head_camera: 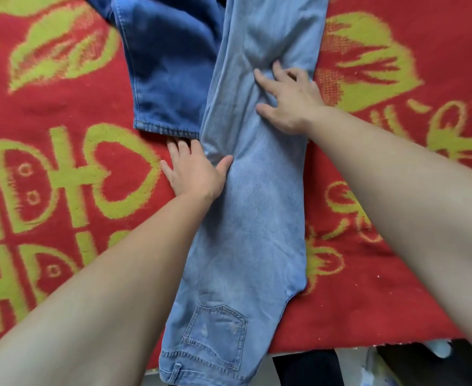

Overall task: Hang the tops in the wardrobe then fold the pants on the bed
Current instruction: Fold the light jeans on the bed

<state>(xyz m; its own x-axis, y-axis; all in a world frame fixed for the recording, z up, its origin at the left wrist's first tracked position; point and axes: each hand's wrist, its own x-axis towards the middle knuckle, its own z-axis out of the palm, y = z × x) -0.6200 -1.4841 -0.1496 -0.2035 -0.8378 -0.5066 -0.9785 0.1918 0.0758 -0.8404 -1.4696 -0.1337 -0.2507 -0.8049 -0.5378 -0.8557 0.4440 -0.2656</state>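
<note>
I'm looking down at a bed [390,296] covered w/ a red blanket [62,107] patterned in yellow-green. A pair of light blue jeans [257,218] is lying lengthwise down the middle of the bed, folded leg over leg, w/ the back pocket [215,335] facing up. The waistband is hanging just over the bed's near edge and the legs are running toward the far edge, out of view at the top.

My left hand [194,171] is resting flat on the blanket at the jeans' left side, fingers straight and relaxed, gripping nothing. Its thumb is touching the jeans' left edge approx. at mid-leg, and its fingertips are reaching the hem of a pair of dark blue jeans [168,65].

My right hand [290,101] is pressing palm-down on the light jeans nearer the far edge, fingers spread wide and not closed around anything. The fabric is bunching into creases just ahead of those fingertips.

The dark blue jeans are lying toward the far left of the bed, just beside the light pair and touching along its left edge.
</note>
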